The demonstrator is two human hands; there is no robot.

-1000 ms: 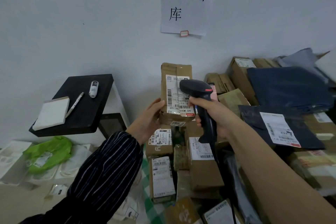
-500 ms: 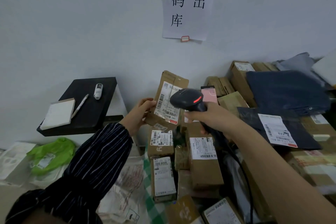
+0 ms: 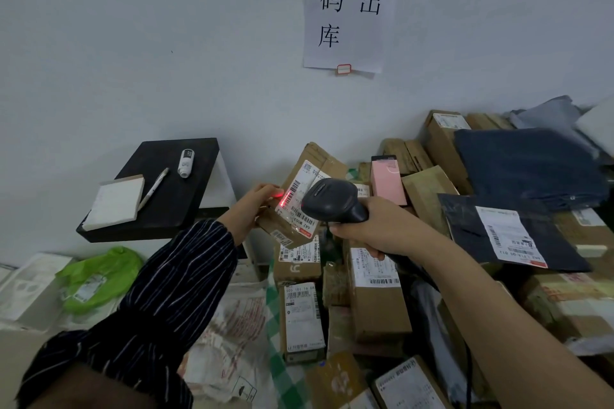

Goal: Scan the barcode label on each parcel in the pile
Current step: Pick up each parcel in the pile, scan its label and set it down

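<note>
Now scanner [image 3: 332, 202] lit w/ red beam [image 3: 284, 199] on parcel [image 3: 324, 161] label [image 3: 296, 189]

A small tabletop [image 3: 172, 209] stood at the left against the wall. On it lay a notepad [image 3: 114, 201], with a pen [image 3: 153, 189] to its right and a tube [image 3: 185, 163] farther back. A bag [image 3: 99, 276] lay below it, nearer. A pile of parcels [image 3: 378, 305] filled the right side, with a mailer [image 3: 465, 222] on top towards the right. Over the pile, the left grip [image 3: 249, 212] held a box [image 3: 324, 161]. The scanner [image 3: 329, 199] in the right grip [image 3: 382, 226] was just right of it. A sign [image 3: 349, 7] hung on the wall above.
</note>
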